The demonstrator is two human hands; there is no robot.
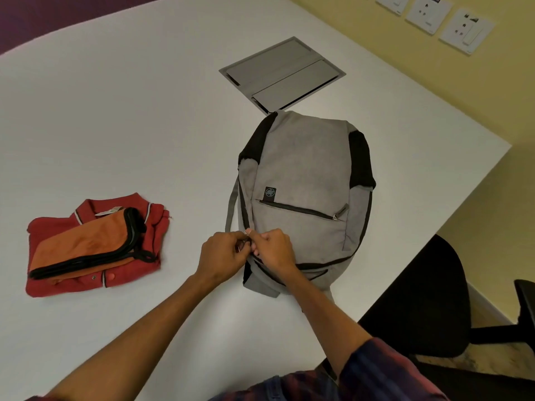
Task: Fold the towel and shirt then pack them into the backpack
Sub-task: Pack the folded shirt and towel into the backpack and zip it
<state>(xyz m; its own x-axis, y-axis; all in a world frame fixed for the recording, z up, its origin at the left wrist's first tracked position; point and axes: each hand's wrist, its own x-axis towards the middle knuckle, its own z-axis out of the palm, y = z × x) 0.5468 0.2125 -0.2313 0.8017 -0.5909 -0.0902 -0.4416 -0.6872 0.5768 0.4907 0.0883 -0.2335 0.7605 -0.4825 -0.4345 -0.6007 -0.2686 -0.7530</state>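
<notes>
A grey backpack [307,175] with black side panels lies flat on the white table [130,111], front pocket up. My left hand [223,256] and my right hand [275,250] meet at its near left edge, both pinched on the zipper pulls [247,234]. To the left lies a folded red shirt [58,227]. A folded orange towel [86,244] with black trim rests on top of it.
A grey cable hatch [282,73] is set into the table beyond the backpack. A black office chair [419,299] stands at the right by the table's edge. Wall sockets [466,31] sit on the yellow wall.
</notes>
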